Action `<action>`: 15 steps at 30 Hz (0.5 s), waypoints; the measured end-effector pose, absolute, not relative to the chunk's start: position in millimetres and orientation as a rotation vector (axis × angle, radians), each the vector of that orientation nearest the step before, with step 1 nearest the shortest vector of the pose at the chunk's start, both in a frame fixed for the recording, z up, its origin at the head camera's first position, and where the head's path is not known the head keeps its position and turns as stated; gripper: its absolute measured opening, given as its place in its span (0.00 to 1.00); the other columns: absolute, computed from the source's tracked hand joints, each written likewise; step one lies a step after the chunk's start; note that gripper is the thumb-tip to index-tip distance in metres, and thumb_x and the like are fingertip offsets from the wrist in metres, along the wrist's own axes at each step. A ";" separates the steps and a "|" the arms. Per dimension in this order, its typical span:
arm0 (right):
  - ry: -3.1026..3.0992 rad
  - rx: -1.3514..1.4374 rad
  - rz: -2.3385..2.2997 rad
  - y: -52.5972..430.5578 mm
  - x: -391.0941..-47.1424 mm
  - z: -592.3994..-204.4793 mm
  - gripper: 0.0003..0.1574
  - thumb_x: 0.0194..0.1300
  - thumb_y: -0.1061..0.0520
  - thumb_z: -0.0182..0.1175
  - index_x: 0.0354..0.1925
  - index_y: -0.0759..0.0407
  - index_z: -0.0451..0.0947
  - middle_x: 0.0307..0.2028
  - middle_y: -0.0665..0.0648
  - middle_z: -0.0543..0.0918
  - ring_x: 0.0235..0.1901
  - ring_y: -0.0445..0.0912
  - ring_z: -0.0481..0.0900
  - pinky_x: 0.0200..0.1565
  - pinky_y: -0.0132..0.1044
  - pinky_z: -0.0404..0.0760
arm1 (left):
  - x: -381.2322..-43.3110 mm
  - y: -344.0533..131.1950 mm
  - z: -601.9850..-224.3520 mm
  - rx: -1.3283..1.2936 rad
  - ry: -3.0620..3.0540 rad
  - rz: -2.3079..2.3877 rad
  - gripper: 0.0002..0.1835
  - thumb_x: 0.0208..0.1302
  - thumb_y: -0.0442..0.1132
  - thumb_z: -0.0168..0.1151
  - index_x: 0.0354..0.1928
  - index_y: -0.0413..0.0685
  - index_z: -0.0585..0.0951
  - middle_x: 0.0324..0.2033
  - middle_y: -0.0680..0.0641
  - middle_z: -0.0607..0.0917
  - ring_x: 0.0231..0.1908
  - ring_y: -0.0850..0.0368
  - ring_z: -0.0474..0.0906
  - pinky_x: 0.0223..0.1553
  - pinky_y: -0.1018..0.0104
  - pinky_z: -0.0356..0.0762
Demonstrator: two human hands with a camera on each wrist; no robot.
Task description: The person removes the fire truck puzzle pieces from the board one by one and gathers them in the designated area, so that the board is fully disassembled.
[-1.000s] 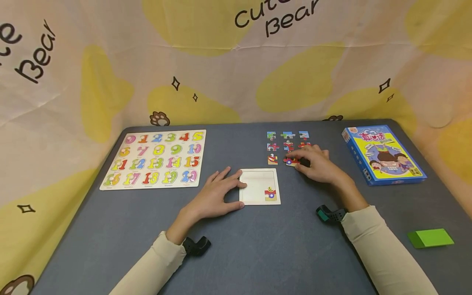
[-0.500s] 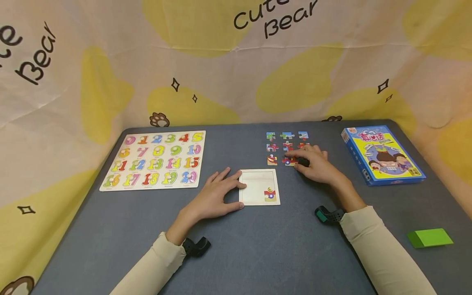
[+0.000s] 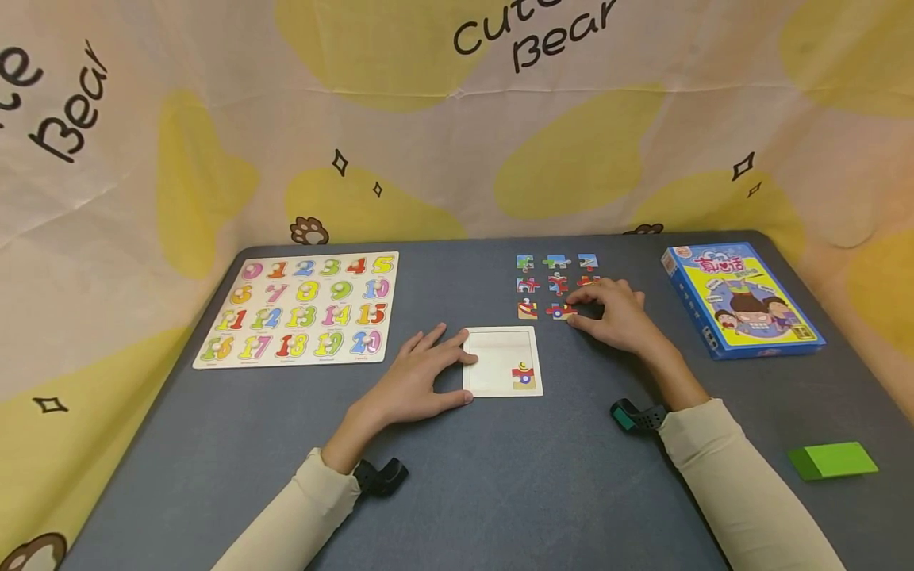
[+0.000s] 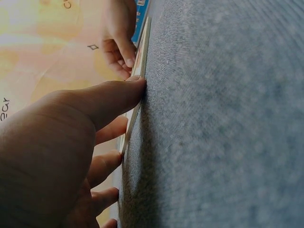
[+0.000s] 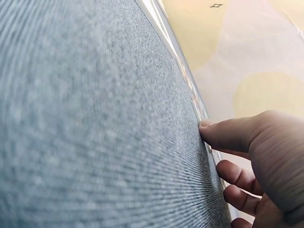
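My left hand point(image 3: 414, 381) lies spread along the left side of a small white puzzle board point(image 3: 493, 361), fingertips on its edge. In the left wrist view its thumb point(image 4: 114, 97) presses the board's side. One fitted piece point(image 3: 524, 377) sits in the board's lower right corner. Thumb and forefinger of my right hand point(image 3: 614, 316) pinch the right end of a red and yellow jigsaw piece point(image 3: 558, 311) on the table. Beside it, several more jigsaw pieces point(image 3: 528, 285) lie in rows; the hand partly covers a red one point(image 3: 588, 280).
A number board point(image 3: 296, 309) with coloured digits lies at the left. A blue and yellow box point(image 3: 746, 300) is at the right, with a green block point(image 3: 834, 461) nearer the front. A patterned cloth point(image 3: 428, 143) hangs behind the grey table point(image 3: 500, 492).
The jigsaw piece under my right hand has shifted slightly left into its row. The right forefinger has drawn back to the piece's right end. My left hand stays put.
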State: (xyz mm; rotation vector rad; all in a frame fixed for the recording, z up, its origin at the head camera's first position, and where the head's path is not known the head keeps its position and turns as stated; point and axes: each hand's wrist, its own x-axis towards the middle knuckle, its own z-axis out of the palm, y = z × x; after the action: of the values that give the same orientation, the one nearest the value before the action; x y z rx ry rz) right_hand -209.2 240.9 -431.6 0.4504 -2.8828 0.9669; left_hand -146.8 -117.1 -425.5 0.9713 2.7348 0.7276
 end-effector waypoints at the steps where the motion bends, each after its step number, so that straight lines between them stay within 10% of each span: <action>1: -2.882 0.449 0.968 240.7 -209.1 -431.7 0.19 0.62 0.55 0.72 0.51 0.59 0.85 0.45 0.64 0.80 0.48 0.59 0.68 0.48 0.60 0.53 | -146.8 -117.0 -425.6 0.972 2.734 0.729 0.28 0.65 0.56 0.68 0.65 0.59 0.79 0.79 0.49 0.61 0.81 0.42 0.47 0.77 0.36 0.40; 15: -2.884 0.482 0.951 234.4 -206.5 -424.8 0.21 0.65 0.53 0.70 0.55 0.57 0.83 0.45 0.62 0.80 0.48 0.57 0.68 0.48 0.56 0.54 | -147.3 -116.6 -425.5 0.958 2.732 0.727 0.27 0.65 0.56 0.68 0.65 0.60 0.79 0.79 0.50 0.61 0.81 0.43 0.47 0.77 0.37 0.40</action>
State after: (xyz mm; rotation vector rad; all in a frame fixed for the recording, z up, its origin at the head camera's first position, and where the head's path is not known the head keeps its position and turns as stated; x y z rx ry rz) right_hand -206.5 234.4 -424.8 0.4824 -2.8837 0.9507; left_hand -147.3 -116.6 -425.5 0.9579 2.7324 0.7269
